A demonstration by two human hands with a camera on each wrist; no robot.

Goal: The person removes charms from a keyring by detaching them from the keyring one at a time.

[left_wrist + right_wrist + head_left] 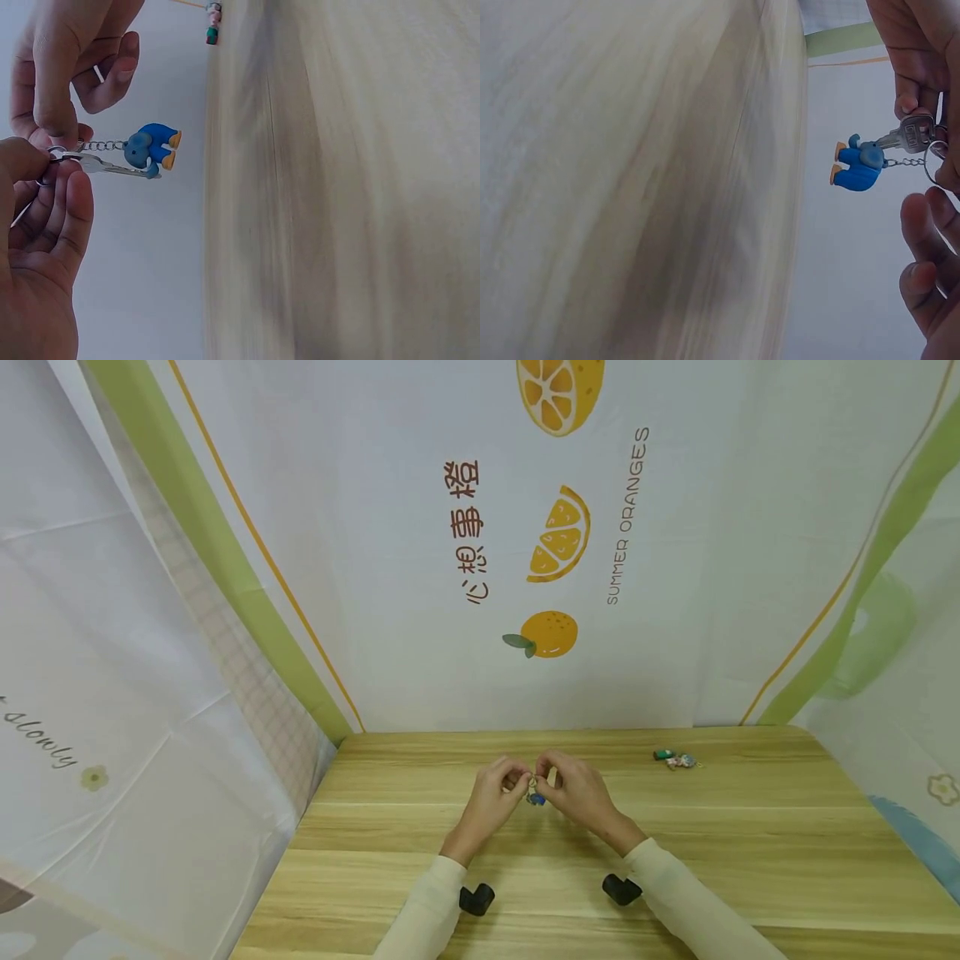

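- We pinch the key ring (54, 154) with both hands above the table (570, 877), mid-table, near the far edge
- Our left hand (491, 797) curls thumb and fingers round the ring
- Our right hand (573, 789) pinches it too
- A key (909, 133) and a blue elephant (152, 147) hang from it
- Another keychain (677, 759) lies well apart, right

Head cam: high, looking forward-down over the counter (525, 877), fairly far. Both wrist cams: close-up, rolled sideways, opposite sides, sharing the blue elephant keychain (152, 148) and counter edge.
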